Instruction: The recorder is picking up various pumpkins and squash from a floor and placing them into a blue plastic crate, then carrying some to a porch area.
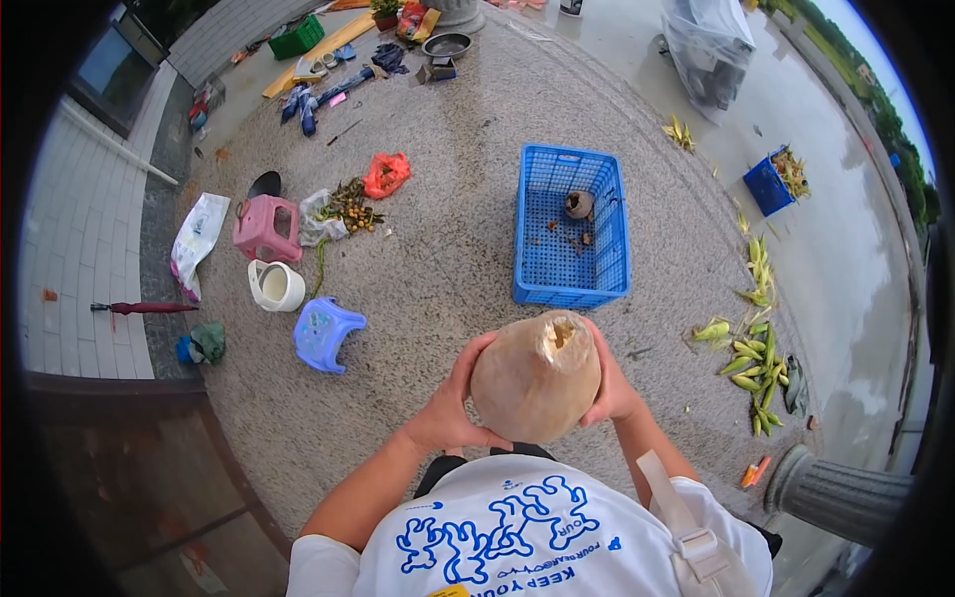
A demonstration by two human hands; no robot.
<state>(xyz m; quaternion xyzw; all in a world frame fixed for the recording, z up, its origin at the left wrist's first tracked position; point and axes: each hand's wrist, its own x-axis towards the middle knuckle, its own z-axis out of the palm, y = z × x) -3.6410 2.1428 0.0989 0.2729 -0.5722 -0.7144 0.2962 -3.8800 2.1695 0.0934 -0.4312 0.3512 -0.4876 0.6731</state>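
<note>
A large tan gourd (515, 388), perhaps a pumpkin, is held up in front of my chest. Its narrow top is broken, showing a pale, yellowish rough patch. My left hand (450, 407) cups its left side, thumb beneath. From the other side my right hand (615, 384) presses against it, so the gourd sits between both palms. Just beyond stands a blue plastic crate (571, 297) with lattice walls. Inside it, towards the back, lie a smaller brownish round piece (578, 204) with a dark hole and a few brown scraps (586, 239).
Left on the speckled floor are a blue-purple stool (322, 334), a white bucket (283, 289), a pink stool (265, 227) and a red plastic bag (386, 175). Corn ears (757, 366) lie right, near a stone column (835, 489). A blue bin (768, 186) holds husks.
</note>
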